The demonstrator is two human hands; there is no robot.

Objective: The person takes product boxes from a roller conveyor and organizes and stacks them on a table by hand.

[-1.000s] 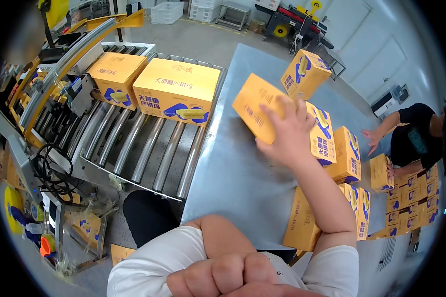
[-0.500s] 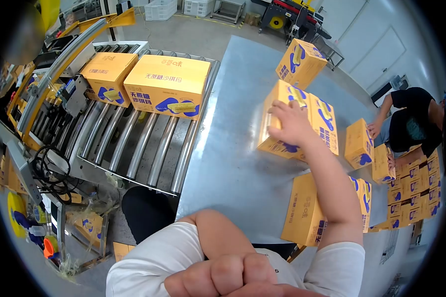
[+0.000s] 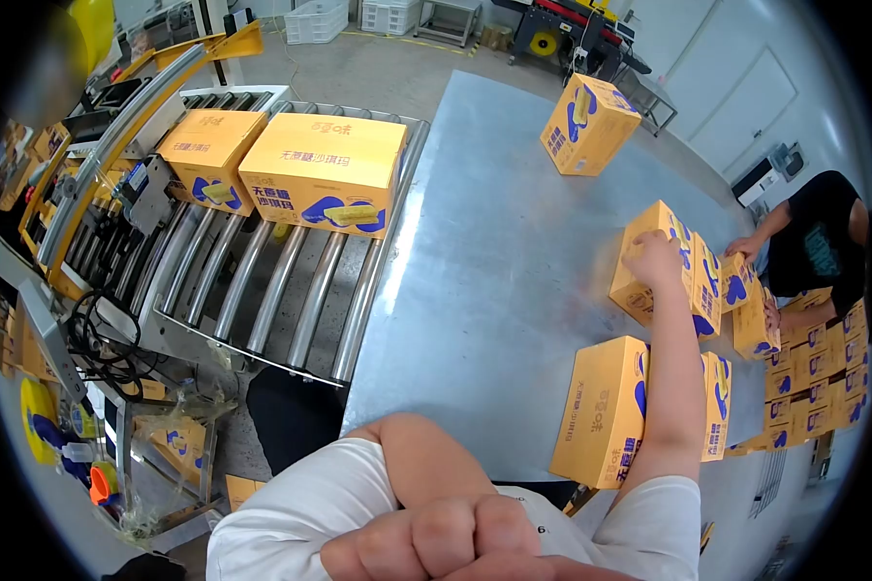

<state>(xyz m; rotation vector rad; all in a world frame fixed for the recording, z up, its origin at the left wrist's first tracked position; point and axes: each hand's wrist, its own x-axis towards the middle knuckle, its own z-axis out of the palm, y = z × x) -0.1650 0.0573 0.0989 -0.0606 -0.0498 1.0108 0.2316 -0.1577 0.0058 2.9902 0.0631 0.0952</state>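
My right hand (image 3: 657, 261) reaches across the metal table and bears on the upper edge of a yellow carton (image 3: 632, 279), fingers bent over it. A second yellow carton (image 3: 706, 290) stands against its right side. Under my right forearm is a larger yellow carton (image 3: 591, 412), and another carton (image 3: 715, 407) shows just right of the forearm. My left hand (image 3: 436, 537) is a closed fist in front of my chest, close to the camera. I see nothing in it.
One carton (image 3: 589, 126) stands at the table's far end. Two larger cartons (image 3: 325, 160) sit on the roller conveyor (image 3: 291, 290) at left. To the right, a co-worker (image 3: 814, 237) has hands on other cartons, beside a stack of cartons (image 3: 814, 373).
My right hand and the two cartons by it have slid right across the table, towards the co-worker's cartons. My left fist has stayed in place.
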